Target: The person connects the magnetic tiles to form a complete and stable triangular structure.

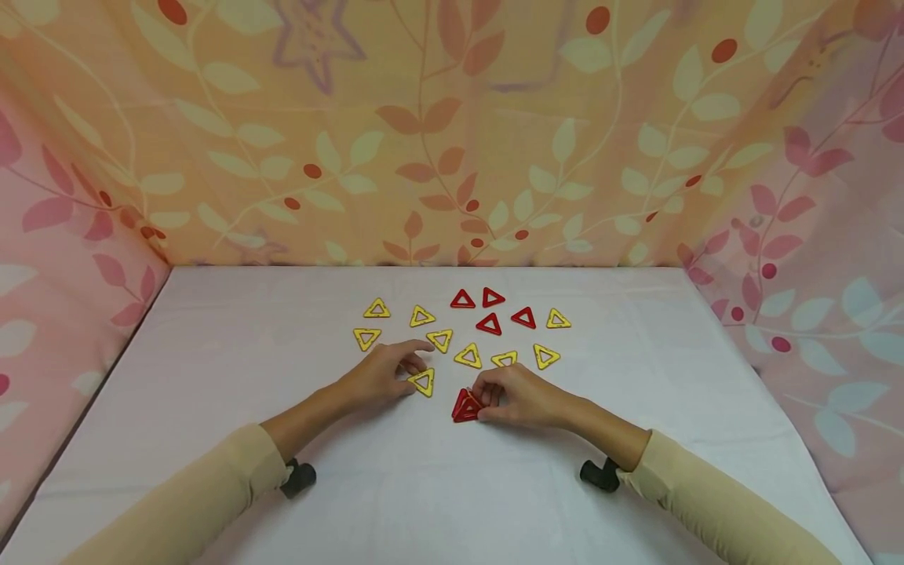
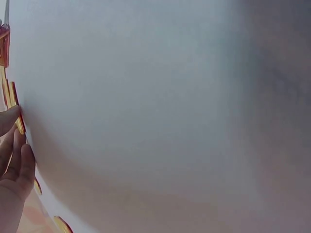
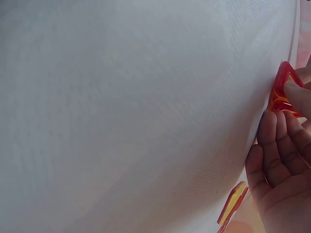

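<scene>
In the head view, my left hand (image 1: pixel 387 373) is at a yellow triangle tile (image 1: pixel 431 384) with an open middle. Thumb and fingers pinch its left side, and the index finger stretches out above it. In the left wrist view, the thumb (image 2: pixel 8 119) lies against the tile's edge. My right hand (image 1: pixel 519 396) pinches a small cluster of red triangle tiles (image 1: pixel 462 414) between thumb and fingers, close to the white tabletop. The tiles lean together at angles; how many there are is hard to tell. The right wrist view shows red tiles (image 3: pixel 280 83) beneath the thumb.
Several yellow triangle tiles (image 1: pixel 468 362) lie scattered beyond the hands. Farther back are several loose red triangle tiles (image 1: pixel 462 306). Yellow tiles flank them on the left and right. Patterned curtains (image 1: pixel 424 157) stand behind and beside the white table (image 1: pixel 452 502).
</scene>
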The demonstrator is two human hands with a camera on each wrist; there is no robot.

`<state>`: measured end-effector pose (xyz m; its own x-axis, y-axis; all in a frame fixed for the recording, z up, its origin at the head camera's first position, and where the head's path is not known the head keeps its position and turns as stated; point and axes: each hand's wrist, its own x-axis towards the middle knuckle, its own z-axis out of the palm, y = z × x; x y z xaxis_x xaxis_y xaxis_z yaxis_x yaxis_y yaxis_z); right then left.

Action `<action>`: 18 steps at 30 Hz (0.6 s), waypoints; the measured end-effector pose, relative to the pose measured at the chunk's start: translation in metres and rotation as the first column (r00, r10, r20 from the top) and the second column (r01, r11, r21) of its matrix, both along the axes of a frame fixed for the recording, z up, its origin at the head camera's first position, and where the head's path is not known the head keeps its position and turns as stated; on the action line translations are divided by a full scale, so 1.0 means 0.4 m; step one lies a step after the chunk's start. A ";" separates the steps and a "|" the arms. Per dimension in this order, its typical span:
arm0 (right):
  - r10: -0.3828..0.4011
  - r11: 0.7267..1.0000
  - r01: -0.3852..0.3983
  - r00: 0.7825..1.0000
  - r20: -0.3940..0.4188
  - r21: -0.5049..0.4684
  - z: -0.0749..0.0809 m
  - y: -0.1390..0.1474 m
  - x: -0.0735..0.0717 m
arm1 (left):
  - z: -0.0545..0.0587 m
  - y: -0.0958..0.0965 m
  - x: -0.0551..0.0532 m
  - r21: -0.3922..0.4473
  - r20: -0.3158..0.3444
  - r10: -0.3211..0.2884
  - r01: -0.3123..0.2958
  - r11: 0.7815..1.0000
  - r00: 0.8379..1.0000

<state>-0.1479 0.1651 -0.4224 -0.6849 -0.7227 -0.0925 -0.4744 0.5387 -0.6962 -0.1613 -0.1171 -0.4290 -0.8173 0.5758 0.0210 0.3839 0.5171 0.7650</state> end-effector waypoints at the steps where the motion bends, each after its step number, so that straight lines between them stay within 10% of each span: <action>1: -0.001 1.000 0.001 1.000 0.000 0.002 0.000 0.000 0.000 | 0.000 0.002 0.001 0.008 0.005 -0.006 0.006 1.000 1.000; 18: 0.005 1.000 -0.005 1.000 -0.007 -0.008 -0.002 0.001 0.000 | -0.003 0.033 0.016 0.044 0.076 -0.059 0.056 0.997 0.995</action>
